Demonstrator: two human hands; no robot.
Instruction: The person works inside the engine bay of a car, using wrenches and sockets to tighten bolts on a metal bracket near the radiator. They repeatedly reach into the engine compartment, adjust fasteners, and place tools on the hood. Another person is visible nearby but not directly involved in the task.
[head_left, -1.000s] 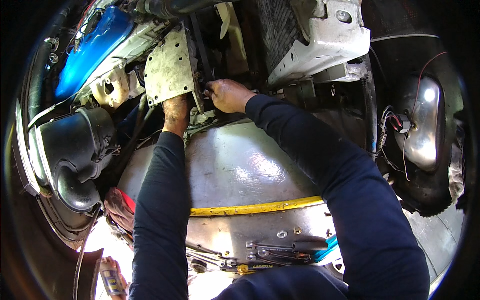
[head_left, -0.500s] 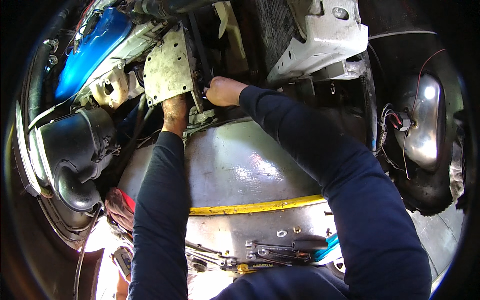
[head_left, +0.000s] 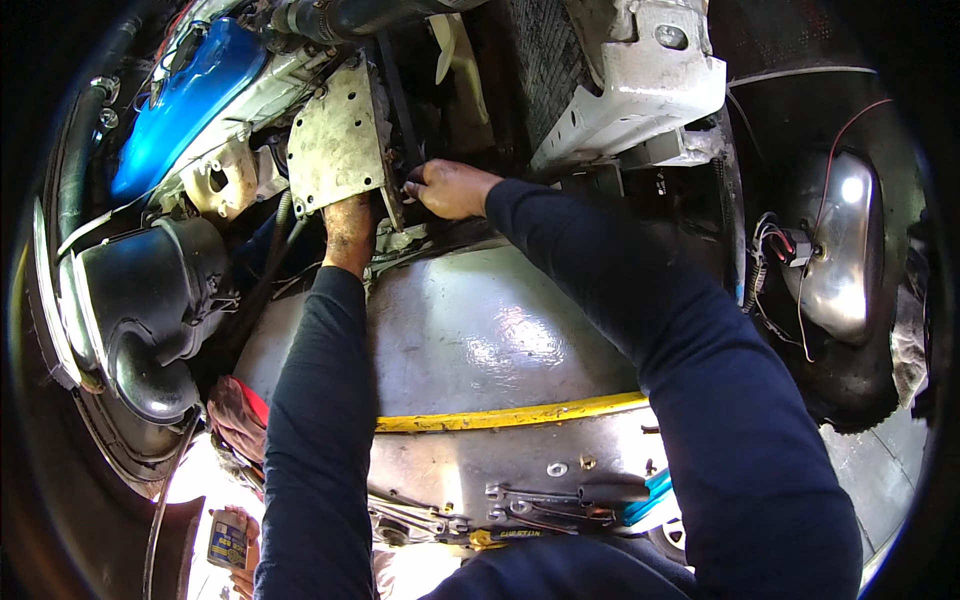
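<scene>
A pale, grimy metal plate (head_left: 338, 140) with several bolt holes stands upright in the engine bay. My left hand (head_left: 349, 237) reaches up behind its lower edge; only the wrist and the back of the hand show, and the fingers are hidden. Just right of the plate, my right hand (head_left: 452, 190) is closed, thumb and fingers bent together beside a dark vertical strip (head_left: 398, 95). Whatever lies between those fingers is too dark to make out. Below both hands spreads a smooth grey panel (head_left: 470, 320) with a yellow edge strip (head_left: 510, 414).
Left are a blue cover (head_left: 190, 110) and a black air housing (head_left: 150, 285). A white bracket (head_left: 630, 85) juts in at right, near a shiny metal tank (head_left: 840, 255). Wrenches (head_left: 540, 494) lie near me. At lower left another person's hand (head_left: 243, 580) holds a labelled container (head_left: 227, 538).
My right hand has shifted slightly right, and its fingers have changed position. The left hand stays behind the plate. At lower left, the other person's container now shows its labelled face.
</scene>
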